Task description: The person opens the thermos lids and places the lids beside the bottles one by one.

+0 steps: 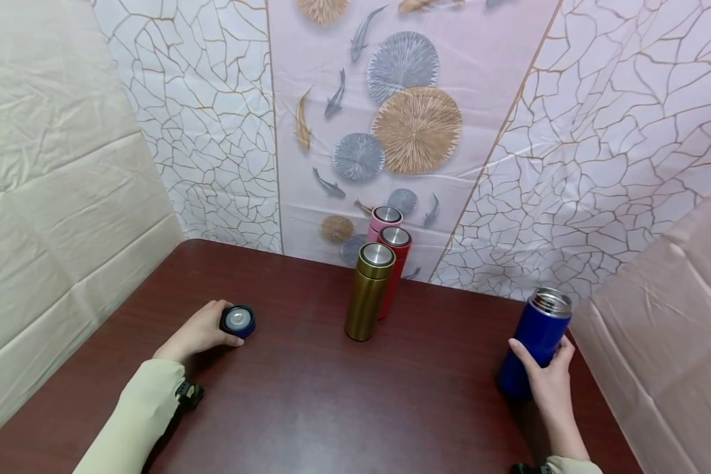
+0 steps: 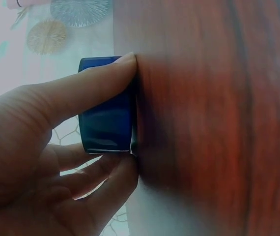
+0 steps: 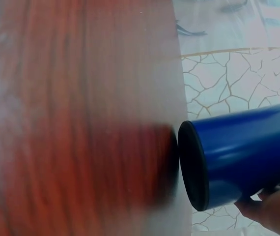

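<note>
At the left of the table, my left hand (image 1: 204, 329) pinches a blue lid (image 1: 238, 320) between thumb and fingers. The lid's pale inner side faces up, and in the left wrist view its blue side wall (image 2: 108, 125) shows right at the tabletop. Over at the right, my right hand (image 1: 548, 378) grips a blue thermos flask (image 1: 536, 336) around its body. The flask has no lid on, so its steel mouth is bare. Its black base (image 3: 193, 167) is close to the table in the right wrist view; whether it touches, I cannot tell.
A gold flask (image 1: 367, 296), a red flask (image 1: 395, 263) and a pink flask (image 1: 385, 216) stand closely grouped at the back middle, lids on. Patterned cloth (image 1: 509, 217) hangs behind the dark red-brown table (image 1: 332, 408). Plain cloth (image 1: 658, 316) borders the right side.
</note>
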### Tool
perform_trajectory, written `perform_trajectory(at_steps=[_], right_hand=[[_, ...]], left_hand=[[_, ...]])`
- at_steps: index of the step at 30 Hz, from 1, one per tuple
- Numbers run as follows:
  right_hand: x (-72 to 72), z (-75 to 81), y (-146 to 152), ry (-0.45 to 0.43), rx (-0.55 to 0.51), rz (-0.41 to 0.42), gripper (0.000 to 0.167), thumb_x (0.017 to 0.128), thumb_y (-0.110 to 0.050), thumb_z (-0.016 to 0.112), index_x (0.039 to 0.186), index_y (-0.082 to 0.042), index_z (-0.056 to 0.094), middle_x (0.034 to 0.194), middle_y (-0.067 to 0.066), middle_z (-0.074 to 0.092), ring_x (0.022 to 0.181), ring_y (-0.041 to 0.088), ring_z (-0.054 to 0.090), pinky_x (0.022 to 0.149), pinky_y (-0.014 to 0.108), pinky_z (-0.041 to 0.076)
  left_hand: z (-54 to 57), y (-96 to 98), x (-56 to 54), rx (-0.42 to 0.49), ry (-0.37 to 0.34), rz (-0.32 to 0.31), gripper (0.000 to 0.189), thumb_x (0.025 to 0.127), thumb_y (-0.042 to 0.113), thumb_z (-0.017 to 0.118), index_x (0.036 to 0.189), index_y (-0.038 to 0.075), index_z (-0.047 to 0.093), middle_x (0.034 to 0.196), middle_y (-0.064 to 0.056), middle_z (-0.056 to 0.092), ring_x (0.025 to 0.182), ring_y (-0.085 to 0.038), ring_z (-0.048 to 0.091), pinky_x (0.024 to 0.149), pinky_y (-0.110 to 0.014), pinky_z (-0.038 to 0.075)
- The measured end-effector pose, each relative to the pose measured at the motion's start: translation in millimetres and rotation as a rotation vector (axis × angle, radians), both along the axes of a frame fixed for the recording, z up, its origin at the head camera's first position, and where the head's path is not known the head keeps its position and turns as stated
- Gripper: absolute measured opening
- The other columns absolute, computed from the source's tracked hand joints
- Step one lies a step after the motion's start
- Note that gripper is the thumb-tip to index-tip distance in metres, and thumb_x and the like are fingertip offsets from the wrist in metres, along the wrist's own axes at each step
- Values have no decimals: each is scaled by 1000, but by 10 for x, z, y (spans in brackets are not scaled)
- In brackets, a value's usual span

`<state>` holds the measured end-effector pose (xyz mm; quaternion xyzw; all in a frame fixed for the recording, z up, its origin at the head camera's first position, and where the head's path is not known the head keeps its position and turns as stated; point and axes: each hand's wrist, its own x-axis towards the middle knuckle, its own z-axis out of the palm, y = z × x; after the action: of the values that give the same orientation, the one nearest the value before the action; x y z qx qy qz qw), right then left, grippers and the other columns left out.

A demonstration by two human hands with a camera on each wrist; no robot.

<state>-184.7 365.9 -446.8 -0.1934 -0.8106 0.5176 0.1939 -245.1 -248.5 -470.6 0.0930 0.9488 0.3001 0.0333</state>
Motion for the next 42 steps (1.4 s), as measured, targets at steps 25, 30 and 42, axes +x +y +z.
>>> perform_trajectory(at_steps=[25,30,42], right_hand=[[138,-6,81,95,-204,34,78,87,-11,78,139,-28,22,123,-11,44,119,10,43,100,11,29],[140,-27,88,71,-203,38,79,88,-14,79,140,-29,21,124,-12,44,128,15,39,105,12,26],[142,-58,78,112,-231,36,77,87,-11,79,139,-28,24,123,-10,45,117,7,44,101,11,29]], left_hand=[[23,16,8,15,-6,6,79,71,27,92,128,-10,52,120,-28,54,108,-41,57,94,-58,45],[33,5,11,-2,-1,5,82,71,28,92,129,-12,51,121,-30,53,110,-43,56,95,-59,45],[16,19,23,16,13,-5,82,70,28,93,129,-11,51,122,-29,55,110,-42,55,95,-59,44]])
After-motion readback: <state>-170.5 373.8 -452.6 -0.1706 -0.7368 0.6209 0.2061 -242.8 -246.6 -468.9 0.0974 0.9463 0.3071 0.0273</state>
